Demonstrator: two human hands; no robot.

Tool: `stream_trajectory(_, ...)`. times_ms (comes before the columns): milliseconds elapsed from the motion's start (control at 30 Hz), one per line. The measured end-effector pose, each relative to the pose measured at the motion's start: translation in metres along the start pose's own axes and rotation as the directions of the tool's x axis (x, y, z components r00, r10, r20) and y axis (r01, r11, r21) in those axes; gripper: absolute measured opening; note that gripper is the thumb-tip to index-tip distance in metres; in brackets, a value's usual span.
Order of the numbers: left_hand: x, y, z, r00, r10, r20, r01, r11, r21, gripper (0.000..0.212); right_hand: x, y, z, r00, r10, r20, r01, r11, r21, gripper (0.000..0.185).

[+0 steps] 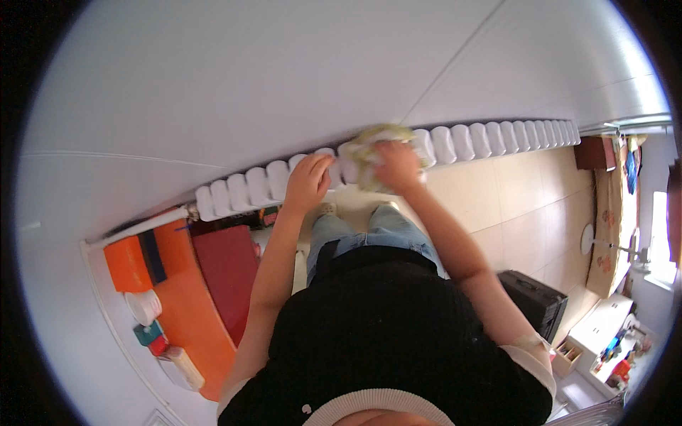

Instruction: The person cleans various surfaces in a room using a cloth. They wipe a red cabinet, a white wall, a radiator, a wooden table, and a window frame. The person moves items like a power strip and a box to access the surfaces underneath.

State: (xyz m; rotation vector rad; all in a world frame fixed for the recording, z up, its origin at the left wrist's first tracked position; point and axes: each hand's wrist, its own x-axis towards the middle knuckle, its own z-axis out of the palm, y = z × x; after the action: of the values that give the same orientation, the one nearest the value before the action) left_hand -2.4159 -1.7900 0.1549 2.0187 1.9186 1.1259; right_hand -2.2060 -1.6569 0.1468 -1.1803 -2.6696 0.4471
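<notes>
A long white sectional radiator [477, 141] runs along the wall in front of me. On its top, my right hand [398, 166] presses a crumpled yellow-green and white cloth [367, 183]. Both the hand and the cloth are blurred. To the left of the cloth, my left hand [310, 180] rests on the radiator sections, with no object visible in it. Its fingertips lie a short way from the cloth's edge.
A pipe with a valve [191, 212] joins the radiator's left end. Orange furniture [181, 287] with boxes and a white tub [144, 307] stands at left. Behind me at right are a black suitcase [533, 301], a fan [587, 239] and a white cabinet [599, 319].
</notes>
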Motion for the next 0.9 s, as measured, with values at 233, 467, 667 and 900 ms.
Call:
stream_trajectory(233,0.03,0.004,0.065,0.969,-0.181,-0.17,0.177,0.983,-0.039,0.017,-0.008,0.077,-0.026,0.969,-0.003,-0.246,0.021,0.997,0.072,0.039)
stream_trajectory(467,0.032,0.014,0.077,0.954,-0.26,-0.152,0.297,0.895,0.333,0.02,-0.013,0.127,-0.06,0.999,-0.012,0.032,0.018,0.979,-0.201,0.049)
stream_trajectory(667,0.032,0.017,0.093,0.938,-0.258,-0.233,0.335,0.846,0.414,0.018,-0.012,0.113,-0.054,0.988,-0.155,0.015,0.154,0.986,0.056,0.044)
stream_trajectory(900,0.044,0.038,0.126,0.798,-0.427,-0.425,0.584,0.722,0.372,0.032,-0.02,0.261,-0.106,0.972,0.197,-0.131,-0.206,0.977,-0.061,0.041)
